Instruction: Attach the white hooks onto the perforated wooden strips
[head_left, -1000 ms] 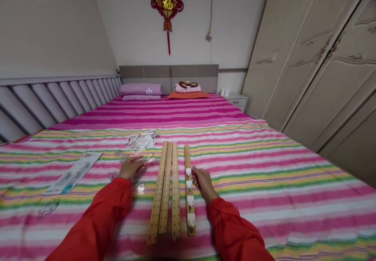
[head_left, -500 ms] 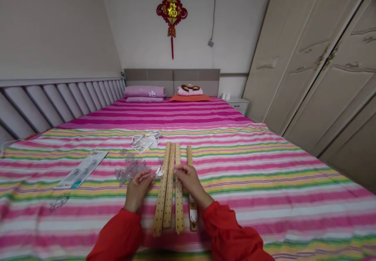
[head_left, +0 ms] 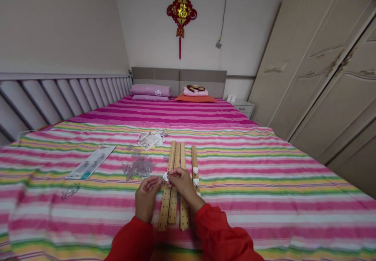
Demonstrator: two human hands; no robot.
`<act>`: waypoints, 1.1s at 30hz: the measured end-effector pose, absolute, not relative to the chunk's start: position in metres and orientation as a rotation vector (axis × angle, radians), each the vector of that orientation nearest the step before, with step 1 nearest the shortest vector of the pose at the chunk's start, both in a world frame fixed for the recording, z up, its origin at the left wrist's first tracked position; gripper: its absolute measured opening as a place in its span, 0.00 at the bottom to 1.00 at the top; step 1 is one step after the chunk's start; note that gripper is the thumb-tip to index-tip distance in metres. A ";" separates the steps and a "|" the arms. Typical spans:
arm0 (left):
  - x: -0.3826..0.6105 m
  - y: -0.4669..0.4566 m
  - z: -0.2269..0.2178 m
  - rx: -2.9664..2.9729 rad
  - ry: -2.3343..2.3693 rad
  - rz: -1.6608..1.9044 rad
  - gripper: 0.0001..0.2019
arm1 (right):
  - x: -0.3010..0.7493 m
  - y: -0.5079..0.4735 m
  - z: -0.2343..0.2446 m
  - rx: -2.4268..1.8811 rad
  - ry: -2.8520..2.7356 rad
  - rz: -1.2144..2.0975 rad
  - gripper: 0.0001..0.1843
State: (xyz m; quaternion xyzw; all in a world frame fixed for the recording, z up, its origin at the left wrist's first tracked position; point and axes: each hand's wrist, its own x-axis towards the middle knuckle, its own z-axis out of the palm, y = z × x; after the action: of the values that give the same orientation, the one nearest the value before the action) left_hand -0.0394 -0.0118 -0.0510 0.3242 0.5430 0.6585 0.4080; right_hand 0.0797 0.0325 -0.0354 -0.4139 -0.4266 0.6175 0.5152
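Three perforated wooden strips (head_left: 175,171) are laid side by side on the bed (head_left: 264,214), with a hook-fitted strip (head_left: 195,171) just to the right. Clear plastic pieces (head_left: 138,167) are placed left of the strips, and a packaging card (head_left: 90,162) lies further left. A plastic packet (head_left: 149,139) is placed behind the pieces. Pillows (head_left: 150,90) are set farther back against the headboard (head_left: 179,75), a nightstand (head_left: 242,108) is placed right of it, and a wardrobe (head_left: 311,65) stands along the bed's right side.
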 end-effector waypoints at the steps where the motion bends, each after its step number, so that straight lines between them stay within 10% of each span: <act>1: -0.039 -0.012 -0.053 0.792 1.360 1.662 0.21 | 0.079 0.033 -0.037 -1.001 -1.037 1.470 0.07; 33: -0.002 0.003 -0.033 1.643 1.350 1.334 0.13 | 0.160 0.023 -0.028 -0.931 -0.625 1.611 0.12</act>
State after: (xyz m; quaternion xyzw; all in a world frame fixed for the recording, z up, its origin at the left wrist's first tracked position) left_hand -0.0020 0.0031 -0.0332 0.6223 0.5110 0.5053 0.3104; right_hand 0.1600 0.0226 -0.0283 -0.3944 -0.2649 0.6823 0.5557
